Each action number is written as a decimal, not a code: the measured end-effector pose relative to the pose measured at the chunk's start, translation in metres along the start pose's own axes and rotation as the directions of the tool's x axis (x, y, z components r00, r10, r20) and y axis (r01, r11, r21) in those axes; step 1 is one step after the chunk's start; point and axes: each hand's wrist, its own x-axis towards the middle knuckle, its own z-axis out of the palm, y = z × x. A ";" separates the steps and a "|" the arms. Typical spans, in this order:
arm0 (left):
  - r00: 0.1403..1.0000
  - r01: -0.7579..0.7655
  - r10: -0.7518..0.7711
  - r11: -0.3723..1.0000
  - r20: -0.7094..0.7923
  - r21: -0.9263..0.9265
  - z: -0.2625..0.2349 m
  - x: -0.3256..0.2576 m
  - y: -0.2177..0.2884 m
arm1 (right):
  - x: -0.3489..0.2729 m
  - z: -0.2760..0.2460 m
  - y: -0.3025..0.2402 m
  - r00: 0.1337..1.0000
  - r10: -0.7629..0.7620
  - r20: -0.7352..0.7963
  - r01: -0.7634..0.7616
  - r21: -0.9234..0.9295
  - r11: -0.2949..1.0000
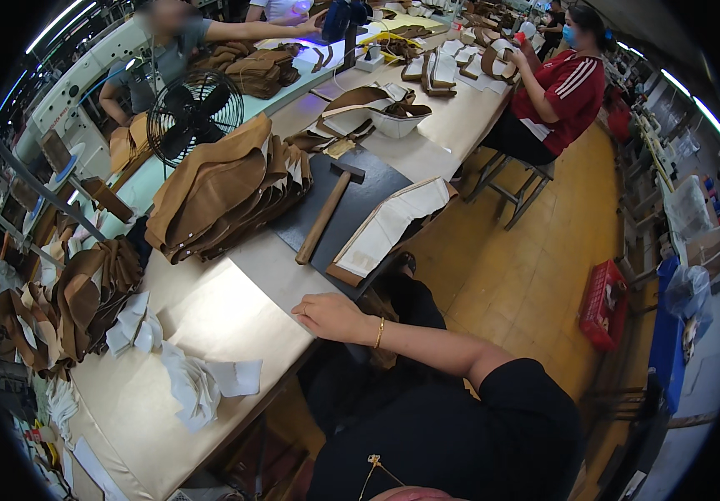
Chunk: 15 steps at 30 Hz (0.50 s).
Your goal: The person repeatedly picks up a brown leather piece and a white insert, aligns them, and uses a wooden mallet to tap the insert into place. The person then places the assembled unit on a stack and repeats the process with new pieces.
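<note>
My right hand (pixel 330 317) rests at the table's near edge, its fingers bent and drawn together. Whether anything is inside them is hidden. My left hand is out of view. Just beyond the right hand, a brown leather piece with a white lining (pixel 395 230) lies across the right edge of a black board (pixel 293 219). A hammer (pixel 324 215) with a wooden handle lies on that board, its head pointing away from me. To the left stands a thick stack of brown leather pieces (pixel 218 188). Part of a brown piece (pixel 385 359) shows below my forearm.
White cut pieces (pixel 193 388) and more brown leather pieces (pixel 84 301) lie at the left. A black fan (pixel 195 117) stands behind the stack. A white bowl (pixel 399 123) sits farther along the table. A person in red (pixel 560 96) works at the far right; a red crate (pixel 603 305) is on the floor.
</note>
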 end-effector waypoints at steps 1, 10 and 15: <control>1.000 0.008 -0.008 1.000 0.000 -0.015 0.001 0.000 -0.001 | 0.000 0.001 0.001 1.000 -0.003 -0.002 0.003 -0.008 1.000; 0.990 0.103 -0.123 0.962 -0.067 -0.251 -0.022 -0.007 -0.007 | 0.000 -0.004 -0.002 1.000 0.002 0.009 -0.003 0.010 1.000; 0.971 0.137 -0.221 0.834 -0.095 -0.535 -0.044 -0.014 0.009 | 0.001 -0.005 -0.002 0.999 0.014 0.034 -0.015 0.005 1.000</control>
